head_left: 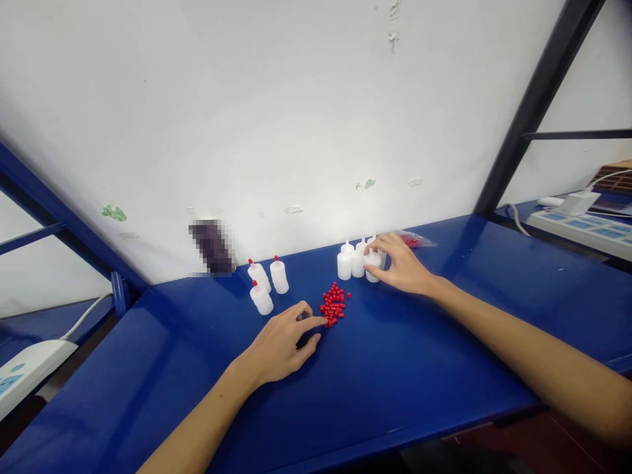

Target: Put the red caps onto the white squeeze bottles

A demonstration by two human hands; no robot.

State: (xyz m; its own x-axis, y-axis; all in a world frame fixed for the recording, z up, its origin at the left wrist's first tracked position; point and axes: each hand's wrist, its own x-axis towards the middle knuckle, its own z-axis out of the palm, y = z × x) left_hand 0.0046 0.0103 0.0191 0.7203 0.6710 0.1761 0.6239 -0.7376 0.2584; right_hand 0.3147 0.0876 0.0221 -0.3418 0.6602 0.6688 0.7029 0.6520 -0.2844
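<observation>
My right hand (397,263) has its thumb and fingers around a small white squeeze bottle (372,266) at the right of a bottle group. Other uncapped white bottles (344,264) with pointed nozzles stand beside it, some partly hidden by my fingers. My left hand (289,339) is low over the table with thumb and fingers apart, its index fingertip at the edge of a pile of small red caps (334,304). Left of the pile stand three white bottles (279,276) with red caps on their nozzles.
A clear plastic bag (417,240) with red pieces lies by the wall behind my right hand. A blurred dark object (212,245) leans on the wall. Power strips (587,227) sit beyond both ends of the blue table (395,382); metal posts rise at its sides.
</observation>
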